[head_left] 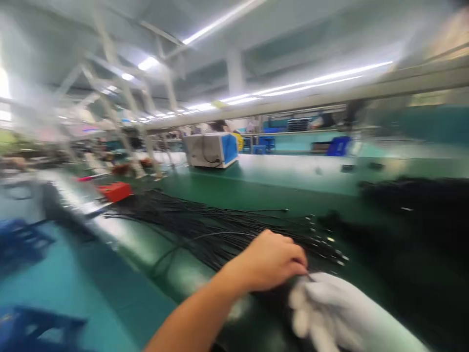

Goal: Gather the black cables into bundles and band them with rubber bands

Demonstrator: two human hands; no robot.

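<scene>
My bare left hand (273,259) is closed, thumb and fingers pinched on a thin black cable (220,234) that arcs out to the left. Just right of it, my right hand (326,308) wears a white glove. Its thumb and fingers are curled together where a short dark bit of the cable shows between the hands; the grip itself is blurred. Beneath and beyond both hands lies a long spread of black cables (176,215) on the green worktable (208,188). Small shiny cable ends (330,239) point to the right.
A red box (115,191) sits at the left end of the cables. Farther back stands a white and blue machine (210,150). A dark heap (421,210) covers the right side. Blue stools (40,327) are on the floor at left.
</scene>
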